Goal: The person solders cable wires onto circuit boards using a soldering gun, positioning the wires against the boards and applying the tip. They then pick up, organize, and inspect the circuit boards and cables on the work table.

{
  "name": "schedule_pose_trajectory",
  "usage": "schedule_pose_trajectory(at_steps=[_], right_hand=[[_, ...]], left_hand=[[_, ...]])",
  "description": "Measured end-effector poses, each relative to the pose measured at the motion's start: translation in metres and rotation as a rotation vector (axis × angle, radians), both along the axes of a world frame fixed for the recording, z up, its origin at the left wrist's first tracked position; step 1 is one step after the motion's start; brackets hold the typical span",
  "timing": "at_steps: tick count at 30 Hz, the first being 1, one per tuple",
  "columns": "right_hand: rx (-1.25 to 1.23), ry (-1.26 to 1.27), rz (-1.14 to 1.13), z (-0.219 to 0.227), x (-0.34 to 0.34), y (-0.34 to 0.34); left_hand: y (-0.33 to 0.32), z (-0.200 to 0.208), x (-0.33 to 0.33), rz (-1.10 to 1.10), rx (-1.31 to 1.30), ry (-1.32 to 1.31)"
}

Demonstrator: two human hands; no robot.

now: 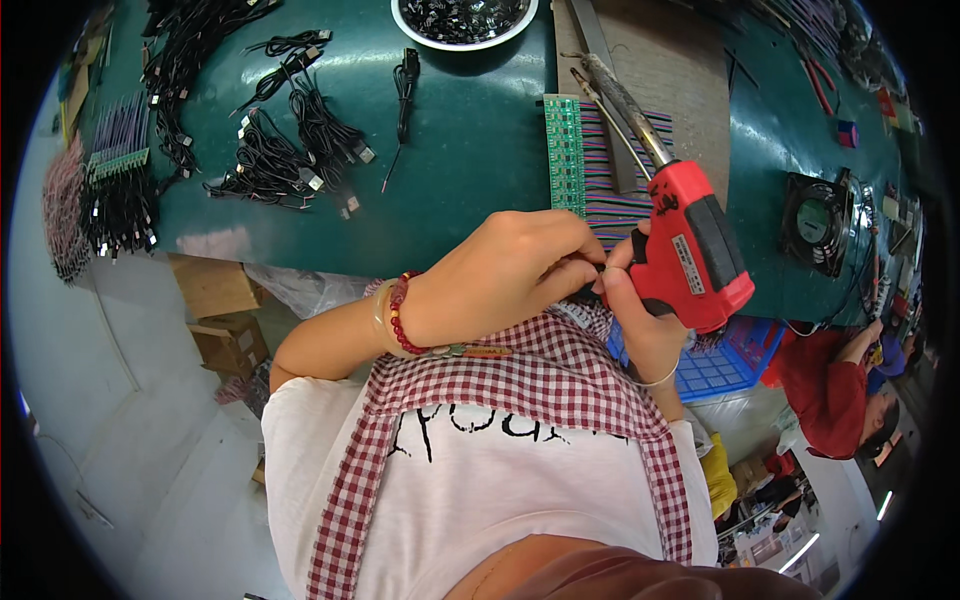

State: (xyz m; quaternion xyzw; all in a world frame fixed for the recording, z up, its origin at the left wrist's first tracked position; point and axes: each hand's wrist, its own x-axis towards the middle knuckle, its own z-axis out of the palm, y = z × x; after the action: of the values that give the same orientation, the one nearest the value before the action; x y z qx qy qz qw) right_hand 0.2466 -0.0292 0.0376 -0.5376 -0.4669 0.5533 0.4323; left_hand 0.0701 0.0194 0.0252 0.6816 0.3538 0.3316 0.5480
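Note:
My right hand (640,300) is wrapped round the handle of a red and black soldering gun (695,245). Its long metal tip points away from me over the board. My left hand (515,270) is closed in a pinch, its fingertips meeting those of my right hand at the table's near edge. Between them shows a bit of something dark, mostly hidden by the fingers. Just beyond my hands lies a green circuit board panel (566,155), with rows of coloured wires (618,205) running to its right.
Black cable bundles (290,150) lie at the left, and one coiled cable (403,95) lies apart. A white bowl (465,42) of small black parts stands at the back. A metal bar (605,80) crosses the brown board (690,60). At right are a fan (818,224) and another person (825,385).

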Motion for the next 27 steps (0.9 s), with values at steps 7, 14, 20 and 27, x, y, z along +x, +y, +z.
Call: schedule_pose_trajectory(at_steps=[7, 14, 20, 27], right_hand=[[0.040, -0.081, 0.082, -0.009, 0.000, 0.003], [-0.038, -0.022, -0.162, -0.018, 0.021, -0.010], [-0.076, -0.037, -0.184, -0.033, 0.046, -0.034], [-0.027, 0.002, -0.113, -0.046, 0.055, -0.045]], left_hand=[[0.006, -0.003, -0.002, -0.052, -0.087, 0.093], [0.059, -0.040, -0.022, 0.083, -0.598, 0.103], [0.073, -0.049, -0.022, 0.055, -0.665, 0.125], [0.075, -0.053, -0.022, 0.038, -0.677, 0.103]])
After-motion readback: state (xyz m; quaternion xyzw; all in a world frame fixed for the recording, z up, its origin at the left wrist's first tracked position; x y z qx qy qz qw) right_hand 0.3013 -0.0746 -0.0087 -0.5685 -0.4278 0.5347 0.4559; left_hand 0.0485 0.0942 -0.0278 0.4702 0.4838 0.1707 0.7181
